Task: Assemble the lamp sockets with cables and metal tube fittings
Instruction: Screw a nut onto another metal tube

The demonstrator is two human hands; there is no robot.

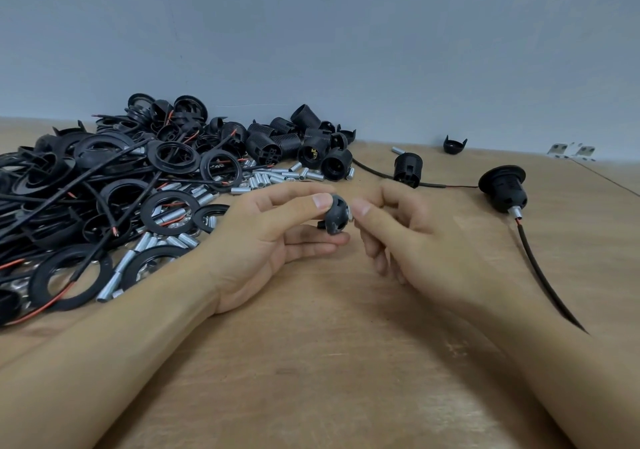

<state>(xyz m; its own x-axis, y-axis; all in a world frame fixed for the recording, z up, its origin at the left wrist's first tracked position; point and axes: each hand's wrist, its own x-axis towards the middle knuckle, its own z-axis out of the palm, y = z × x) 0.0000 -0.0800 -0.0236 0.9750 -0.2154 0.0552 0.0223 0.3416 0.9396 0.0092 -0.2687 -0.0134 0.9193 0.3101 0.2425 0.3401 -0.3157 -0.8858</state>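
Head view: above the bench [311,362], your left hand [263,240] pinches a black cap [335,216] while your right hand [408,237] pinches a metal tube [350,213] at its hole. Keep the tube square and turn gently so threads catch. Right lies one finished socket [502,185] with cable [543,275]; farther back, one wired socket [408,169], one spare cap [454,145]. Left, the parts heap [138,185] defies counting.
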